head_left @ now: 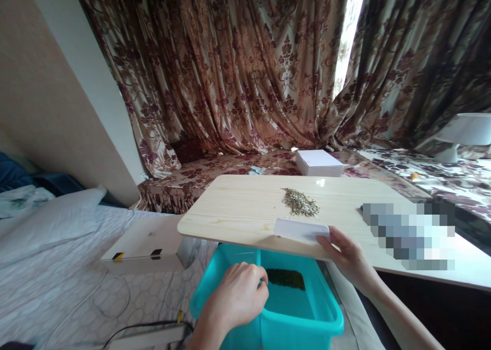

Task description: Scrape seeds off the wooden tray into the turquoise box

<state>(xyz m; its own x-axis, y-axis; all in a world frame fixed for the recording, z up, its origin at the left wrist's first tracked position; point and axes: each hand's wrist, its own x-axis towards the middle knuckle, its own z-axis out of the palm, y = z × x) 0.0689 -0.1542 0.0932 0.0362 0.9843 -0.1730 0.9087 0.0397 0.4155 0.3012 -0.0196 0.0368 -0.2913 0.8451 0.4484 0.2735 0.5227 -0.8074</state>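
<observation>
My right hand [347, 255] grips one end of a flat white rectangular piece [299, 230], thumb on the near side. The piece stands on its long edge at the front of a pale wooden tabletop [233, 202]. Just beyond it lies a loose pile of small greenish-brown seeds or dried bits [301, 203] with some white among them. My left hand [243, 291] hovers over the divider of a turquoise two-part bin [322, 309], fingers curled closed; whatever they hold, if anything, is hidden. Dark green granular material [286, 278] lies in the bin's right compartment.
A blurred-out object [410, 235] lies on the tabletop's right side. Behind the table sits a white box [320, 161] before patterned curtains [230, 74]. To the left, another white box [148, 240] and cables lie on the bed [76, 248]. A lamp [470, 130] stands far right.
</observation>
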